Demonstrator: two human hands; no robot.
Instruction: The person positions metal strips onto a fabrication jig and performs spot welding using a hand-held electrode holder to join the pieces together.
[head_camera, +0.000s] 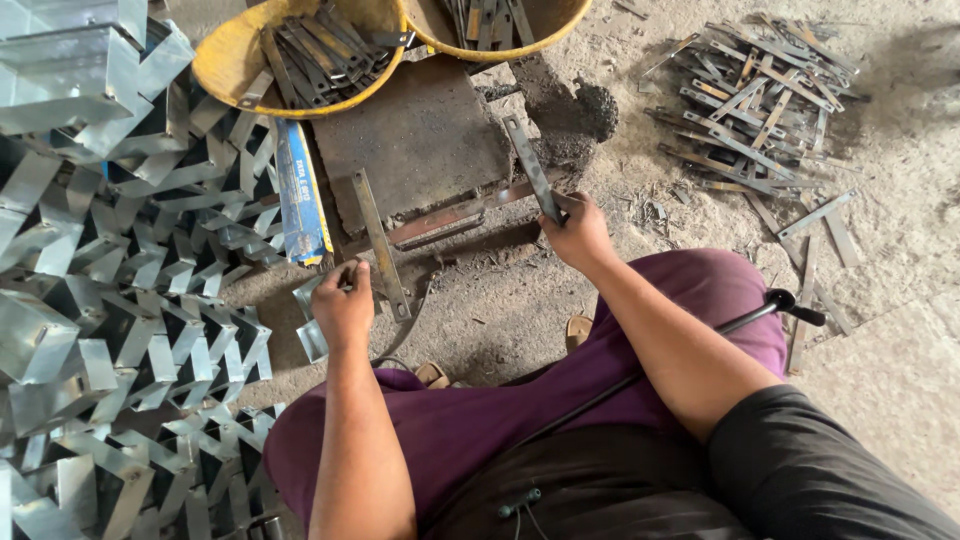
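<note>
Seated person, both hands closed on metal pieces by a dark steel block.

R hand (578, 232) fisted around near end of a long flat grey metal strip (530, 166), dull w/ rusty patches, slanting far-left over the dark rusty rectangular steel block (420, 135). L hand (343, 305) wrapped on a shiny bent galvanised sheet bracket (311, 325), near-left of block, just beside another flat strip (380, 243). Piled zigzag silver brackets (120, 250) left; yellow round basins (235, 60) of strips far.

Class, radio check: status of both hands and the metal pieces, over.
Left hand grip shut on bent sheet piece. Right hand grip shut on flat metal strip. Another strip lies between them.
</note>
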